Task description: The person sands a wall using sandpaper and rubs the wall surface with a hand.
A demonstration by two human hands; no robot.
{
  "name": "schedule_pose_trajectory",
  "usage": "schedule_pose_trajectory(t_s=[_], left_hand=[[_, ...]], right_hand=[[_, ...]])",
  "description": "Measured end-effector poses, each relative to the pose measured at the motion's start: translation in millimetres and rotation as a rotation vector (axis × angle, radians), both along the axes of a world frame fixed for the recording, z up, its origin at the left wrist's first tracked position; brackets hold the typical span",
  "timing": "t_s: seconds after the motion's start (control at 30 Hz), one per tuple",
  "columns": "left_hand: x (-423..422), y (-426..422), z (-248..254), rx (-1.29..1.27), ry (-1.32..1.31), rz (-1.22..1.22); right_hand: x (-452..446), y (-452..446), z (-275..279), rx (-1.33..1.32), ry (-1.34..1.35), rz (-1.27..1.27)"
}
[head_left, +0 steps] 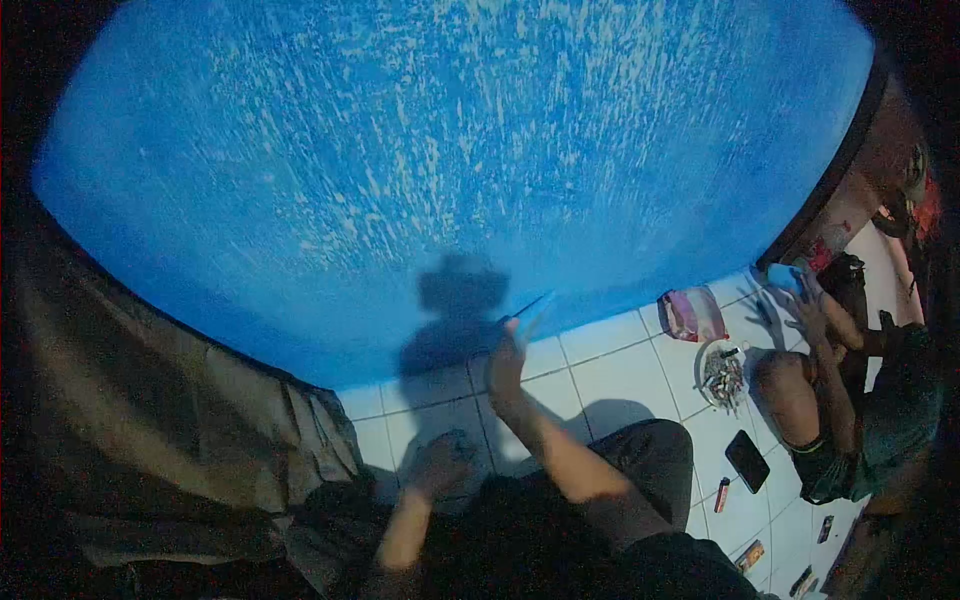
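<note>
My right hand (pixel 507 370) is raised in front of the lower part of a blue wall (pixel 300 180). Its fingers are closed on a thin dark stick-like tool (pixel 530 306), which slants up to the right close to the wall; its exact kind is unclear. Lower and to the left, my left hand (pixel 440 467) is over the white tiled floor (pixel 610 380), in my own shadow. Its fingers look curled in, and whatever they may hold is too dark to make out. Pale streaks and patches mark the wall's blue surface.
A dark cloth (pixel 180 400) hangs at the left. On the floor at the right are a pink bag (pixel 692 314), a dish of cigarette butts (pixel 722 376), a black phone (pixel 747 461) and a lighter (pixel 722 495). Another person (pixel 835 400) sits beyond them, holding a blue object.
</note>
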State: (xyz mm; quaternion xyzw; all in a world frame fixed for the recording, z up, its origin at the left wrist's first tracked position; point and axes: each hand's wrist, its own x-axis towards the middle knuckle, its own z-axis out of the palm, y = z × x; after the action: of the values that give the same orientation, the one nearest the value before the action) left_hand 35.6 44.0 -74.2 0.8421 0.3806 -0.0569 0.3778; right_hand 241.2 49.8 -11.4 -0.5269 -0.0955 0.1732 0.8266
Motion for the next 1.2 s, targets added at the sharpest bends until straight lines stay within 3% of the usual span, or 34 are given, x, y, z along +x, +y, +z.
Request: schedule_pose_trajectory(t_s=[0.07,0.13,0.2,0.3,0.33,0.4,0.47,0.53,0.63,0.7,0.77,0.83,0.9,0.97,1.07,1.13,1.2], left_hand=[[-1.3,1.8,4.5,-0.009,0.010,-0.035],[7.3,3.6,34.1,-0.039,0.092,-0.101],[11.2,-3.8,44.2,0.013,0.206,-0.034],[15.1,-3.4,43.4,-0.001,0.217,-0.068],[16.3,-1.3,40.5,-0.020,0.195,-0.099],[3.8,6.4,17.7,0.083,0.110,-0.194],[-6.6,12.2,-18.3,0.087,0.027,-0.218],[-11.0,15.2,-50.7,-0.006,-0.049,-0.163],[8.1,-3.2,26.0,0.055,0.212,-0.023],[-3.6,-2.4,-11.9,0.034,0.084,0.003],[-4.7,-3.1,-7.3,0.017,0.050,0.012],[7.8,-5.3,47.4,0.003,0.113,0.001],[-1.0,4.3,19.2,0.105,0.047,-0.142],[-3.3,6.2,0.1,0.144,-0.003,-0.168],[3.8,0.8,5.2,0.053,-0.034,-0.071],[13.1,-1.4,39.5,-0.087,-0.015,-0.052],[5.4,-4.1,24.1,0.018,-0.039,-0.066]], right_hand=[[31.2,1.8,-15.8,-0.151,-0.015,-0.156],[74.1,-4.9,-26.9,-0.135,-0.001,-0.306],[98.4,-19.5,-8.6,0.095,0.050,-0.337],[128.3,-30.8,-36.5,0.211,0.119,-0.225],[99.9,-29.1,8.2,0.170,0.225,-0.240],[84.1,-7.9,-34.2,-0.136,0.052,-0.362],[55.7,8.5,-75.4,-0.335,-0.052,-0.218],[20.0,12.8,-58.4,-0.225,-0.026,-0.146],[10.5,6.9,-33.2,-0.219,-0.003,-0.131],[20.5,8.2,-39.3,-0.213,-0.008,-0.166],[46.7,8.1,-49.9,-0.191,-0.037,-0.255],[71.5,-4.8,-13.6,-0.255,-0.073,-0.419],[126.3,-17.2,-53.0,0.051,0.052,-0.381],[149.4,-26.9,-67.0,-0.067,0.018,-0.423],[121.8,-19.1,-77.4,-0.318,-0.170,-0.369],[77.0,0.6,-72.6,-0.426,-0.265,-0.331],[27.3,8.2,-32.6,-0.296,-0.234,-0.223]])
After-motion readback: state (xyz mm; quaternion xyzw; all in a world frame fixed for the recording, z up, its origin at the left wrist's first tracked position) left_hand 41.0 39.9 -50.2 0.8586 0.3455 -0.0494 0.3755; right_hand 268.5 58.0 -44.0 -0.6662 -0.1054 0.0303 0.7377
